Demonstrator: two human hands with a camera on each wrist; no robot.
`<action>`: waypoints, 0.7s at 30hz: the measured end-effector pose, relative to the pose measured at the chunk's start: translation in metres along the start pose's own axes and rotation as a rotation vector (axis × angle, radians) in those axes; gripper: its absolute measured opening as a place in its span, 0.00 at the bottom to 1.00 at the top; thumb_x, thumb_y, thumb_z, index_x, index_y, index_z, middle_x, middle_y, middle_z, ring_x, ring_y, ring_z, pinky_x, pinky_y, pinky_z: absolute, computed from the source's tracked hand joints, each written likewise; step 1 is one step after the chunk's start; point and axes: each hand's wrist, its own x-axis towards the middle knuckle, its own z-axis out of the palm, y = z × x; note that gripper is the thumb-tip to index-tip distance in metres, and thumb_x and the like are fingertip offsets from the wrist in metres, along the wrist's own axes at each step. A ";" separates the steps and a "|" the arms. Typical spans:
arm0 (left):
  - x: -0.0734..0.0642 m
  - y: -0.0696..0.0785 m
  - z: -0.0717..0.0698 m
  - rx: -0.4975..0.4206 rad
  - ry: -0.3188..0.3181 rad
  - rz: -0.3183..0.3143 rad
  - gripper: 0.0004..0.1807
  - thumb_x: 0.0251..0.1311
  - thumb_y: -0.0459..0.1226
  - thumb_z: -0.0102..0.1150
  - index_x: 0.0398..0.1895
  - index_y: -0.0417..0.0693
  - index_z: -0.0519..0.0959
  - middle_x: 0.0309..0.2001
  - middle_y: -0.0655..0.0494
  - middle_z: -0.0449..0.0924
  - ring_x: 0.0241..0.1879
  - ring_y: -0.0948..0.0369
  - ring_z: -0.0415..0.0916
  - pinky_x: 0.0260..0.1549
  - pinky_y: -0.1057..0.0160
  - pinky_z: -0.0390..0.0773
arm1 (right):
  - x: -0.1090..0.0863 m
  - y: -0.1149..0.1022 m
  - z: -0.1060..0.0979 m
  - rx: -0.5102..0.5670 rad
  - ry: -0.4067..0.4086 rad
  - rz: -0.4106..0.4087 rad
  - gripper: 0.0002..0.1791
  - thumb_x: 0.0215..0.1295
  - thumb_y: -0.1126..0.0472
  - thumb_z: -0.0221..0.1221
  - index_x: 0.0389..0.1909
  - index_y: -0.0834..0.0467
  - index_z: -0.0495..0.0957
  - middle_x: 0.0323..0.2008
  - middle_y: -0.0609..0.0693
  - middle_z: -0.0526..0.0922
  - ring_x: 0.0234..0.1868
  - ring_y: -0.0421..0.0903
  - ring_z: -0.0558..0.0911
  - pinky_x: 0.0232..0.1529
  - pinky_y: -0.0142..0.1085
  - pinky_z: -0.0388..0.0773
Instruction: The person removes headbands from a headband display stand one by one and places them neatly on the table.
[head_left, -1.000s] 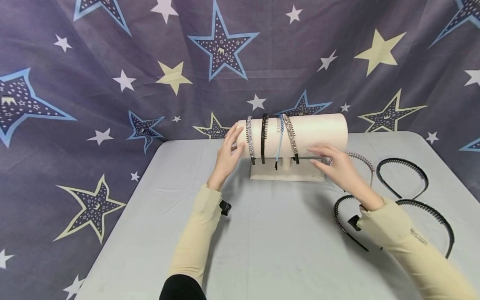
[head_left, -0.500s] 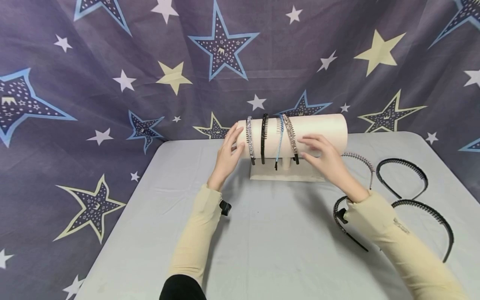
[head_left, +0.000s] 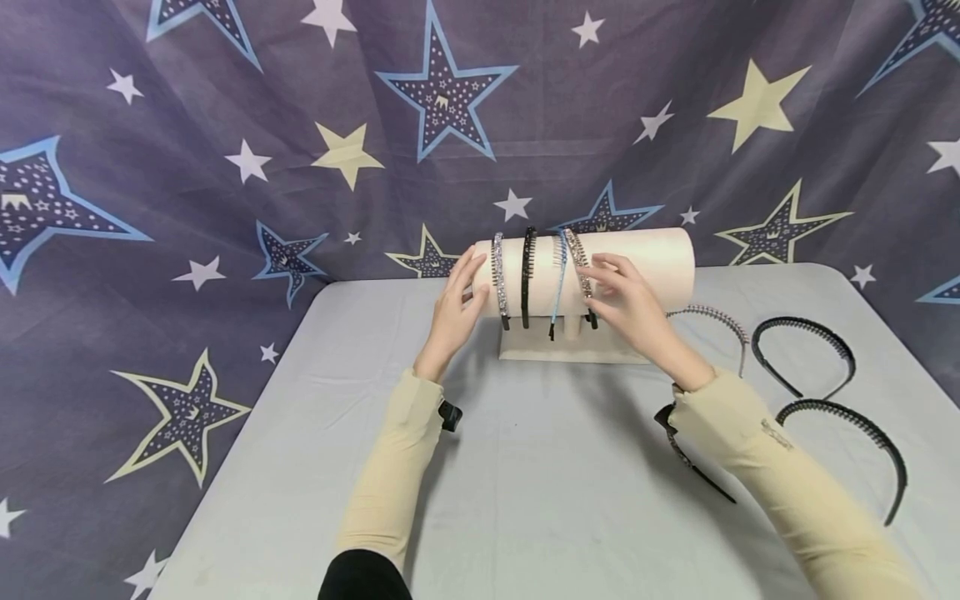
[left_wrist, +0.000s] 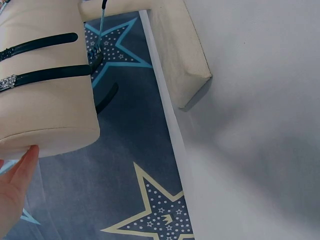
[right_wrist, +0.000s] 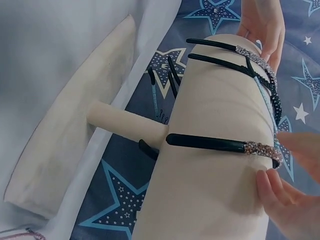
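Observation:
A cream cylindrical display stand (head_left: 637, 262) lies level on its post and base. Round it sit a silver rhinestone headband (head_left: 499, 271), a black headband (head_left: 527, 283), a thin blue headband (head_left: 560, 279) and a brownish rhinestone headband (head_left: 580, 260). At the cylinder's left end, my left hand (head_left: 452, 321) rests with fairly straight fingers on the end face (left_wrist: 55, 140). Beside the brownish headband (right_wrist: 262, 149) is my right hand (head_left: 633, 308), thumb and fingers spread at its right edge. Whether the fingertips press the band, I cannot tell. Nothing is gripped in either hand.
Right of the stand, several headbands lie on the grey-white table (head_left: 480, 500): a pinkish one (head_left: 716, 313), black toothed ones (head_left: 813, 323) (head_left: 862, 421), and one partly under my right sleeve (head_left: 697, 471). Behind hangs a star-printed cloth (head_left: 262, 100).
My right hand has moved left along the cylinder, from its right part to the brownish rhinestone headband. My left hand and the headbands have stayed in place.

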 end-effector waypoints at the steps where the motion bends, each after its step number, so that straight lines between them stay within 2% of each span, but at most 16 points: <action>1: 0.000 0.000 0.000 0.000 0.000 -0.001 0.24 0.61 0.37 0.46 0.62 0.52 0.62 0.67 0.61 0.50 0.60 0.58 0.60 0.50 0.59 0.73 | 0.001 0.000 0.001 -0.013 0.003 -0.002 0.23 0.47 0.76 0.60 0.48 0.68 0.73 0.55 0.65 0.65 0.37 0.56 0.76 0.42 0.44 0.77; 4: 0.000 0.001 0.000 0.001 -0.003 -0.003 0.24 0.61 0.37 0.46 0.62 0.52 0.62 0.67 0.63 0.50 0.60 0.58 0.60 0.50 0.60 0.73 | 0.004 0.001 0.003 -0.048 0.008 -0.005 0.23 0.45 0.76 0.61 0.48 0.68 0.73 0.55 0.65 0.66 0.33 0.54 0.76 0.39 0.43 0.78; 10: -0.001 0.001 0.000 0.006 -0.005 0.003 0.24 0.61 0.37 0.46 0.62 0.52 0.62 0.67 0.59 0.50 0.60 0.57 0.60 0.49 0.60 0.73 | 0.008 0.002 0.006 -0.093 0.002 -0.010 0.23 0.45 0.75 0.61 0.47 0.68 0.74 0.56 0.63 0.66 0.29 0.51 0.76 0.35 0.40 0.78; 15: -0.001 0.002 -0.001 0.016 0.000 -0.003 0.24 0.61 0.37 0.45 0.62 0.53 0.62 0.67 0.64 0.50 0.60 0.59 0.60 0.49 0.63 0.73 | 0.008 0.003 0.007 -0.121 0.009 -0.024 0.23 0.45 0.77 0.61 0.47 0.67 0.74 0.56 0.62 0.67 0.28 0.49 0.76 0.34 0.39 0.78; 21: 0.000 0.001 0.000 0.012 0.000 -0.006 0.24 0.61 0.37 0.45 0.62 0.53 0.62 0.67 0.65 0.50 0.60 0.59 0.60 0.49 0.62 0.73 | 0.007 0.005 0.007 -0.128 0.029 -0.030 0.23 0.45 0.79 0.58 0.47 0.68 0.74 0.55 0.61 0.68 0.30 0.50 0.77 0.33 0.38 0.79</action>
